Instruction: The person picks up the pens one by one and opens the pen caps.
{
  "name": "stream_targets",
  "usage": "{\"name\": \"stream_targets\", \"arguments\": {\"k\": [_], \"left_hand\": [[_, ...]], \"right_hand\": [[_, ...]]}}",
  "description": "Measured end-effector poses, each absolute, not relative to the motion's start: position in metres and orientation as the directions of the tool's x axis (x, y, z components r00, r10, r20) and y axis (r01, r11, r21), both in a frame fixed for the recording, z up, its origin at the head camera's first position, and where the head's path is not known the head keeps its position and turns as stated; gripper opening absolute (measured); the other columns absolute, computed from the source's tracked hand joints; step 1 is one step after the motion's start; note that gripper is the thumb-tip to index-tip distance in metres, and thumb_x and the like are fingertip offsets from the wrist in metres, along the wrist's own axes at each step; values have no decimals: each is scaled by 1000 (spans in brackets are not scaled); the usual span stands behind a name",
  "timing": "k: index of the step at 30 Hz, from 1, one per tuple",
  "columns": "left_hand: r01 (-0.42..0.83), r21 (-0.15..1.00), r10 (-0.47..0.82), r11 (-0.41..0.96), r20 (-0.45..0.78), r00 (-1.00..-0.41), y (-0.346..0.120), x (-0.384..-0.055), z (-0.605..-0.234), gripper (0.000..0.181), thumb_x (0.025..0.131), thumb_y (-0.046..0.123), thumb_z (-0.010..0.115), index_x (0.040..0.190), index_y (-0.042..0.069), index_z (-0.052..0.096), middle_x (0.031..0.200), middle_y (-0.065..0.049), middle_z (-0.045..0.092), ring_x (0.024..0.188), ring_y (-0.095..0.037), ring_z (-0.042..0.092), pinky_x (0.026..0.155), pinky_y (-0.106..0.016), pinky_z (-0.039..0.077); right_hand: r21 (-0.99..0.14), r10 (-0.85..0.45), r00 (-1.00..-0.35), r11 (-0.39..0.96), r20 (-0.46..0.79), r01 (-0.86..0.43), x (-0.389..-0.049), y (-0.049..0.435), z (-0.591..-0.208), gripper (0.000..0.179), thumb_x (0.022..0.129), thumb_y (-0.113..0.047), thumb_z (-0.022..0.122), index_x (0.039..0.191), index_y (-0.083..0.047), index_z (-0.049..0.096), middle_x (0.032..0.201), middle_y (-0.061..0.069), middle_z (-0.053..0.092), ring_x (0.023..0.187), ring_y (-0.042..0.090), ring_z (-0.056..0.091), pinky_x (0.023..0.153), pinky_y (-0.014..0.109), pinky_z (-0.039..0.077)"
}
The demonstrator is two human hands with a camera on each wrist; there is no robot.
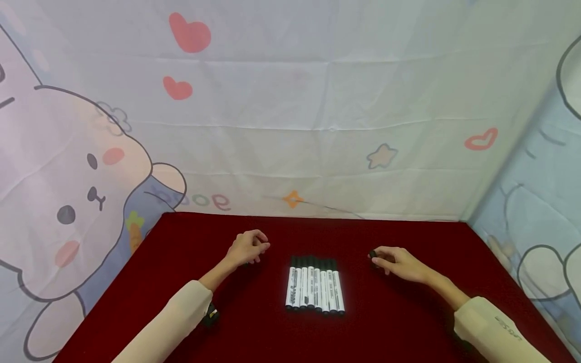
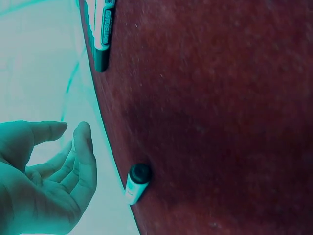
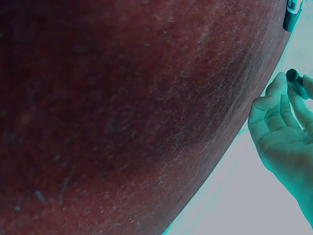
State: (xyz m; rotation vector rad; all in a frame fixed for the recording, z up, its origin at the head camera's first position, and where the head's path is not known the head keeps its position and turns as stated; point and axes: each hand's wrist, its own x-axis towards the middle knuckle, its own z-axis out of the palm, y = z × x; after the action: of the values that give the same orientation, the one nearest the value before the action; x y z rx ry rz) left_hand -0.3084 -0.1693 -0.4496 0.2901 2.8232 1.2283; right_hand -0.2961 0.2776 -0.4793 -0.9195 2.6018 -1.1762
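- Nearest the camera, behind each hand: left sleeve (image 1: 168, 320) and right sleeve (image 1: 495, 322), both pale, with a black object (image 1: 211, 315) at the left cuff, too unclear to name.
- Left hand (image 1: 247, 247): fingers loosely curved, thumb tip a little apart from the forefinger. Holds nothing.
- Near the left hand's fingers, seemingly apart from them: a lone pen (image 2: 137, 183), black end foremost in the left wrist view. Cannot tell lying from standing.
- Right hand (image 1: 401, 263): thumb and forefinger nearly together. Pinches a black piece (image 3: 297, 85) by the tips. Cannot tell a loose cap from the end of a foreshortened pen.
- Between the hands and a little nearer the person: a row of eight pens (image 1: 314, 287), side by side on the red table (image 1: 254, 333), long black ends pointing away. Touches neither hand.
- Likely risk at right: a dropped or twisted black piece, from so slight a fingertip hold.
- Likely risk at left: a lone pen toppled or set rolling, from a glancing brush of the fingers.
- Likely risk between the hands: a scattered row, from a knuckle or sleeve sweeping across round, loose barrels.
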Motion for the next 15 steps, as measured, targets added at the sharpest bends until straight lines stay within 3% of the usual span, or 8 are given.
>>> {"name": "stream_targets", "arguments": {"k": [15], "left_hand": [[261,728,330,635,50,-943,-159,-294,-458,12,100,6,61,107,-2,67,81,-17,73,54,-20,66,49,-27,54]], "right_hand": [[-700,-523,-844,559,119,-444,-318,273,-477,30,106,-16,56,124,6,63,100,16,71,71,9,60,60,23,50]]}}
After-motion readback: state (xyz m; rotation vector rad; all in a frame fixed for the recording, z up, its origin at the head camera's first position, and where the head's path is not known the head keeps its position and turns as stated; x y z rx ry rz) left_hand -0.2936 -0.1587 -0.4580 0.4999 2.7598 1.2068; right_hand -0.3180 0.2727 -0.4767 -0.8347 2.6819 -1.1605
